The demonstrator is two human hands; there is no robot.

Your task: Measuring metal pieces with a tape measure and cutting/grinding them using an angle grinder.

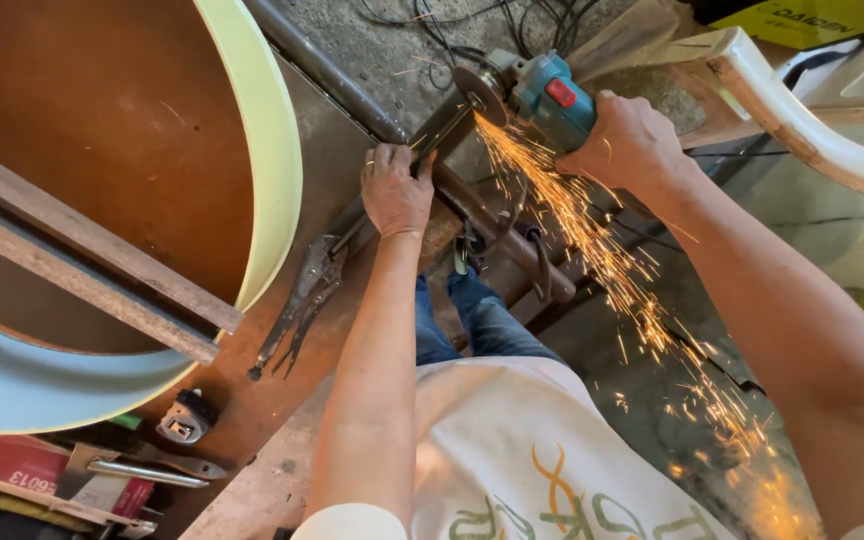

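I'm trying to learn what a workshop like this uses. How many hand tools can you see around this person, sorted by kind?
Angle grinder, in the right hand: 1
Locking pliers, clamped by the metal bar under the left hand: 1
Tape measure: 1
Total: 3

red box (22,470): flat, oblong package at the lower left edge, red with a pale printed face, lying under a metal tool
yellow package (812,22): top right corner, bright yellow with dark print (only its lower part shows), partly behind a pale curved frame
tape measure label (182,428): small pale patch on a dark case, lower left, on the rusty table
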